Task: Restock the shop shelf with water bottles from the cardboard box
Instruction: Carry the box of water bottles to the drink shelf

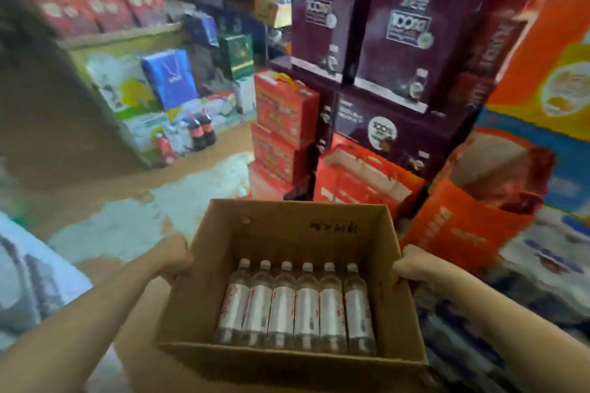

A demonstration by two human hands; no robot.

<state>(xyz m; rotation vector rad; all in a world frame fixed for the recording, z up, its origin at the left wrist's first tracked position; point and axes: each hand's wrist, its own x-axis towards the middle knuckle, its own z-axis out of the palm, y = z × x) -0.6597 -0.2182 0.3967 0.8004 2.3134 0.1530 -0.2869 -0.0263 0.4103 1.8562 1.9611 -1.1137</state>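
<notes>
An open cardboard box (297, 230) is held up in front of me, above the shop floor. Several clear water bottles (295, 306) with white labels and white caps lie side by side in a row on its bottom. My left hand (172, 260) grips the box's left wall, fingers curled over it. My right hand (415, 265) grips the right wall the same way. A shelf (127, 33) with red packages stands at the far left, blurred.
Stacked purple cartons (396, 35) and red cartons (284, 105) rise right behind the box. An orange open carton (469, 226) sits at the right. Cola bottles (201, 129) stand on the floor by the left shelf. Bare brown floor (134, 195) lies ahead left.
</notes>
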